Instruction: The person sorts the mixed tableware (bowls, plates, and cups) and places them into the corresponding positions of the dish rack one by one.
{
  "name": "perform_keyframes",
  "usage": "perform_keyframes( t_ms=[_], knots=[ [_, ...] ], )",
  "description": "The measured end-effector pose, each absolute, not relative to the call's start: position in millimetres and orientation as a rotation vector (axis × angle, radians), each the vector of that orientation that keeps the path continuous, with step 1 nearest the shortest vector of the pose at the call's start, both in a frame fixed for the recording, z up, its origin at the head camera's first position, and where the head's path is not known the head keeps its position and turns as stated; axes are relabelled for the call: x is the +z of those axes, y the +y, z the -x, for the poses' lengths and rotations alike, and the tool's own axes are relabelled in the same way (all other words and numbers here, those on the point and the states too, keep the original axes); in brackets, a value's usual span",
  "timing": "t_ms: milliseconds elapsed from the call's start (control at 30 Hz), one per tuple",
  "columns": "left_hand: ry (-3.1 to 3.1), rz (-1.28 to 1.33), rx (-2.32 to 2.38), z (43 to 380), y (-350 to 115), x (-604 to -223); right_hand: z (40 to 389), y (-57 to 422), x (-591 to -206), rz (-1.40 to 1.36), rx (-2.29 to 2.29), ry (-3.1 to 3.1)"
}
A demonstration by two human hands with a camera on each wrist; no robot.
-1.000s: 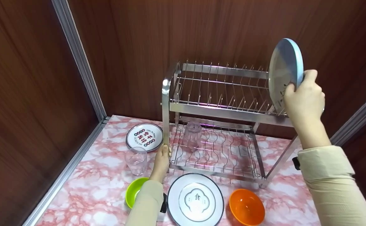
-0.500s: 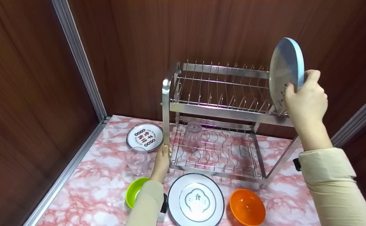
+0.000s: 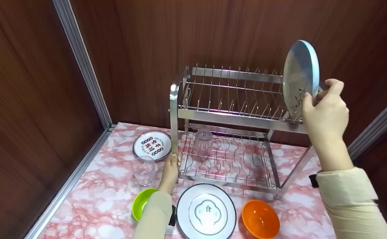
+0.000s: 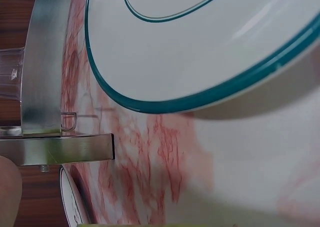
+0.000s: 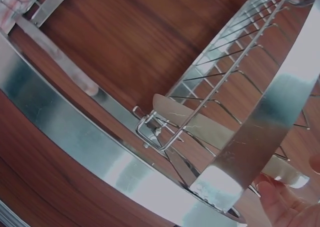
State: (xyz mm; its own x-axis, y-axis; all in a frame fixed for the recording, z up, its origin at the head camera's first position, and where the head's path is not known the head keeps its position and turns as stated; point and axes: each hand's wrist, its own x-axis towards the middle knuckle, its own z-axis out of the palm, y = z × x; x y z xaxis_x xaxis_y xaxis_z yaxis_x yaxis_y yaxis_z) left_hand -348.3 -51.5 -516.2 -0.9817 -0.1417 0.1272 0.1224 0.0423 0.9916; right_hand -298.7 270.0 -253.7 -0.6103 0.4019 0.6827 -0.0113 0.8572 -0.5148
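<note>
The left hand (image 3: 170,169) grips the dish rack (image 3: 226,118) by its left post. Farther up, the right hand (image 3: 328,113) has loosened, index finger now off the blue-rimmed plate (image 3: 299,74), which stands upright at the rack's upper right end, seemingly self-supported.

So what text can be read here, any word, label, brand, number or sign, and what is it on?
Large plate: one character, apparently "食"; tiny marks beside it are too small to read.
Small plate: red characters and tiny lettering, too blurred to read.
Upright plate: none visible.
</note>
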Motion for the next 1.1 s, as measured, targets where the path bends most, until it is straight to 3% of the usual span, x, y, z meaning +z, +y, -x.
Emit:
perform_keyframes(
  t_ms=[233,467,1100],
  knots=[
    [-2.122,-0.028,-2.07,339,-51,-506,285,271,-260,0.299,0.645,-2.119],
    [-2.12,-0.025,-2.082,349,-52,-520,267,270,-266,0.365,0.679,-2.054],
    [-2.139,-0.045,-2.015,359,-51,-535,225,252,-316,0.147,0.726,-1.96]
  ],
)
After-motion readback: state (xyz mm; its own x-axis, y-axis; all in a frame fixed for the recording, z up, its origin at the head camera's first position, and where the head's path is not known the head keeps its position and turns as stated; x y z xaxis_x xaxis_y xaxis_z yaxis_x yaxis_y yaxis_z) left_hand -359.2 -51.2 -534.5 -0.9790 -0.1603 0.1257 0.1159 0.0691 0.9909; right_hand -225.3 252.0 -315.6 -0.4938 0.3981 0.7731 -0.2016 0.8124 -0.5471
